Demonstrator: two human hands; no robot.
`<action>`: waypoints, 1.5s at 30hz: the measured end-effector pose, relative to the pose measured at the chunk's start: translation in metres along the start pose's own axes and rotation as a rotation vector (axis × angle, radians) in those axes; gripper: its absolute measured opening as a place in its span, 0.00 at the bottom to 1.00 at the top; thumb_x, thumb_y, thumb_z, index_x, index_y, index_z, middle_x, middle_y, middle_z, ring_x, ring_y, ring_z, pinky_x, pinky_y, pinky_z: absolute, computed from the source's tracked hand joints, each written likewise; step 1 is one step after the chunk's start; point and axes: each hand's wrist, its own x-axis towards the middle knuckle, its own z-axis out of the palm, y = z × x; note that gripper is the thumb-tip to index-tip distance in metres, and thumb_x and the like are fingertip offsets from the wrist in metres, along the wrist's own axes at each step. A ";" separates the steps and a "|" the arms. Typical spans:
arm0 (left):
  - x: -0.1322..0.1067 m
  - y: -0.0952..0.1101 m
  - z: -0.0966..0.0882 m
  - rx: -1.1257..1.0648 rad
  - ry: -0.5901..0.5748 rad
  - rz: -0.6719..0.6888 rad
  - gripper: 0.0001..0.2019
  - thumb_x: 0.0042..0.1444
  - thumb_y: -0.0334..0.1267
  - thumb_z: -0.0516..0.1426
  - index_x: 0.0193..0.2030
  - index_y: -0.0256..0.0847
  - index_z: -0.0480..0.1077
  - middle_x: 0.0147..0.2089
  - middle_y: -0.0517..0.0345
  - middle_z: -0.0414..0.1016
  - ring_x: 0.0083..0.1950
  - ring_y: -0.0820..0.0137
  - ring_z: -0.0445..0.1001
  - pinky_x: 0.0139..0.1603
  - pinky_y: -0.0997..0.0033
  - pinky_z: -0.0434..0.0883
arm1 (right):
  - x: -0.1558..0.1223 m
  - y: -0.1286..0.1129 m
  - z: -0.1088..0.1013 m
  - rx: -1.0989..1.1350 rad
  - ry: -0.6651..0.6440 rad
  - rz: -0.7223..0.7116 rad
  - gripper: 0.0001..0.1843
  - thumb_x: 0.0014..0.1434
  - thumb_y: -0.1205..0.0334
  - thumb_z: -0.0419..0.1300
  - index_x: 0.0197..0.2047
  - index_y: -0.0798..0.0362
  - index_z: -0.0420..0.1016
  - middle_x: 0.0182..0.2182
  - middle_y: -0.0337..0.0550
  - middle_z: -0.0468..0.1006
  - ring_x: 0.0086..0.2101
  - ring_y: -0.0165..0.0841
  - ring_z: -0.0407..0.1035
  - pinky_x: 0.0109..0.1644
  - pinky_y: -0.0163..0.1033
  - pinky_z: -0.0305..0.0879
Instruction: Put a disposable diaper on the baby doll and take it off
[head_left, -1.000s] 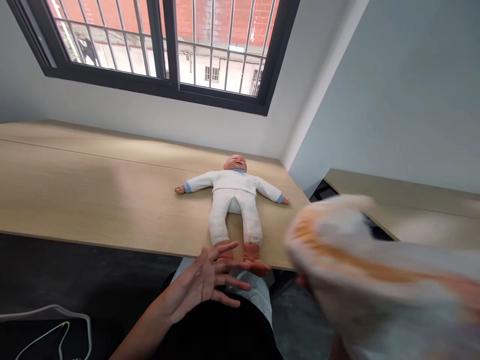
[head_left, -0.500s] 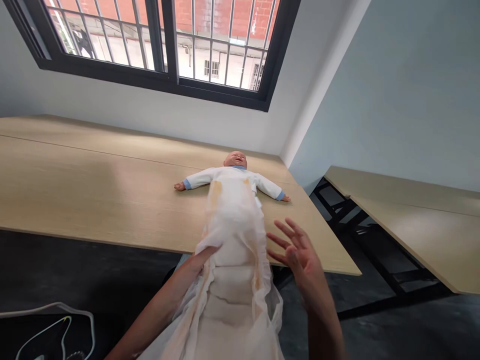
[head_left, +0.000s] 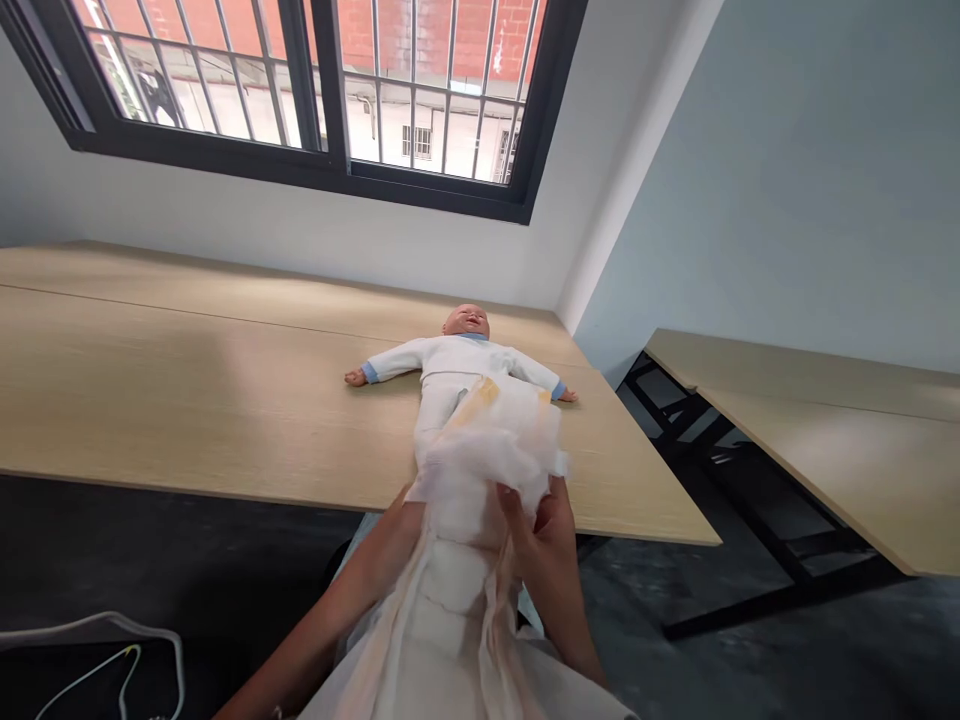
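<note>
A long white diaper (head_left: 457, 575) with yellowish-orange strips hangs unfolded in front of me, its far end crumpled and raised over the table edge. My right hand (head_left: 541, 525) is closed on its right side, the thumb on the inner face. On the left side, my left hand (head_left: 409, 508) holds the diaper from behind, its fingers hidden by the material. Beyond it a baby doll (head_left: 454, 355) lies on its back with arms spread, in white clothes with blue cuffs and collar. The diaper's far end covers part of the doll's lower body from view.
The doll lies on a light wooden table (head_left: 225, 400) below a barred window (head_left: 435, 110). Another wooden table (head_left: 825, 420) with black legs stands to the right, past a gap. A white cable (head_left: 180, 660) loops at the lower left.
My right hand has moved left from beside the diaper, open fingers closing on its right side. The diaper's far end has shifted right and crumpled, uncovering the doll's trunk and one leg.
</note>
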 end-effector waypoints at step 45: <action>0.053 -0.027 -0.017 -0.126 0.164 -0.059 0.26 0.48 0.39 0.68 0.53 0.45 0.67 0.62 0.47 0.71 0.69 0.55 0.61 0.66 0.60 0.61 | 0.046 0.007 -0.059 0.303 -0.178 0.613 0.19 0.53 0.46 0.62 0.39 0.53 0.79 0.36 0.51 0.82 0.45 0.50 0.76 0.46 0.53 0.75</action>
